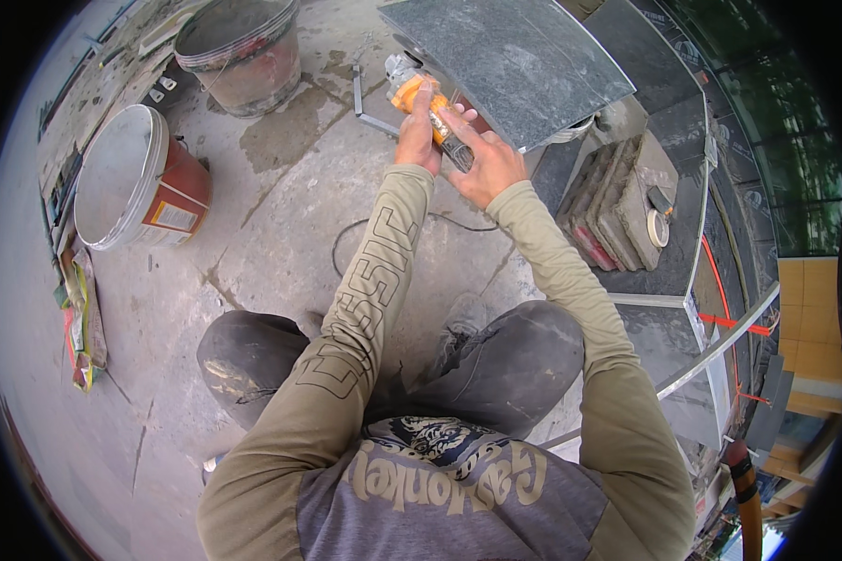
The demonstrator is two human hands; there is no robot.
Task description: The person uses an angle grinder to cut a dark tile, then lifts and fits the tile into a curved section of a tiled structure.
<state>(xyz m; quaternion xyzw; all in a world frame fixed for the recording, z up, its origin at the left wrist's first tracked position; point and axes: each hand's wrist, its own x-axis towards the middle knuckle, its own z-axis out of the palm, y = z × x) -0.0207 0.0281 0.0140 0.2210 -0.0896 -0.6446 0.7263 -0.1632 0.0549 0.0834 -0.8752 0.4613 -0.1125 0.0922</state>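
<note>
An orange angle grinder [430,108] with a grey metal head is in both of my hands, out in front of my knees. My left hand [418,140] is wrapped round its body near the head, the index finger lying along the top. Farther back, my right hand [492,168] grips the dark rear end. Close beside the tool, on its right, a large dark grey stone slab [524,65] sits raised above the floor. The grinder's disc is hard to make out from here. A thin black cable [454,224] loops over the concrete under my forearms.
Left stand a white-lined red bucket [173,201] and a dirty bucket [253,79]. A metal angle piece [357,93] lies near the slab. At right are stacked stone blocks [617,201] with a tape roll [658,227], a long metal bar [716,348] and an orange-and-black handle [747,496].
</note>
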